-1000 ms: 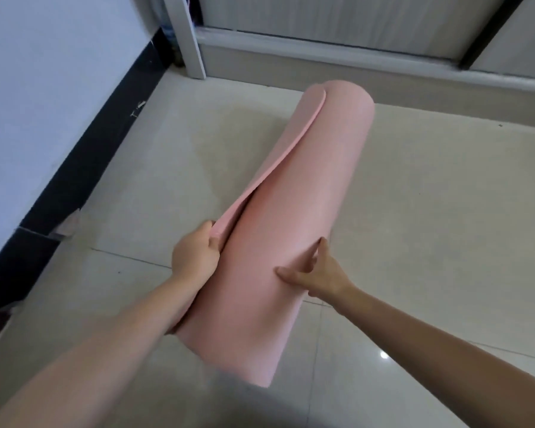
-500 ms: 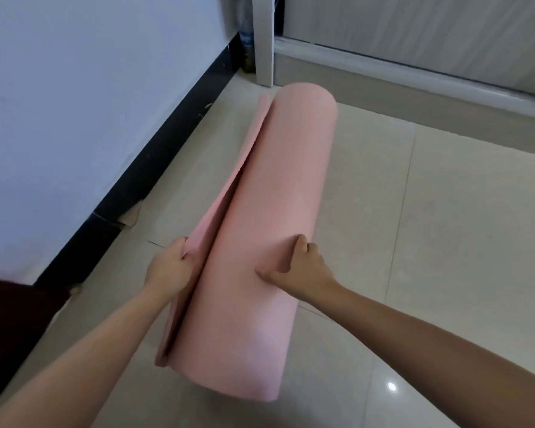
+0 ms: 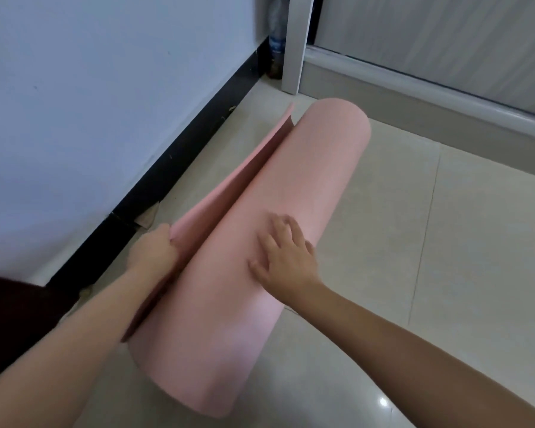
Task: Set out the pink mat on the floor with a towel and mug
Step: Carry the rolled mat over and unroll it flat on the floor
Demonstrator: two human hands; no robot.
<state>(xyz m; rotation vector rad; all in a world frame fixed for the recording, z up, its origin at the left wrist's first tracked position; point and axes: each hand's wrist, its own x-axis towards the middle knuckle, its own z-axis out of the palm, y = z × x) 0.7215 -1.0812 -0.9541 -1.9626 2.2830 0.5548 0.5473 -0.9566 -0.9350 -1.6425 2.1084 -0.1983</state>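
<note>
Mat (image 3: 291,196) mostly rolled, lying on tiled floor (image 3: 445,242), running from near centre to far, beside left wall (image 3: 90,88). Loose flap lifted off roll on left side. Left hand (image 3: 153,251) grips flap edge, fingers closed on it. Right hand (image 3: 286,257) flat on top of roll, fingers (image 3: 278,223) spread, open. Bottle (image 3: 275,47) stands upright in far corner beside white post (image 3: 295,47).
</note>
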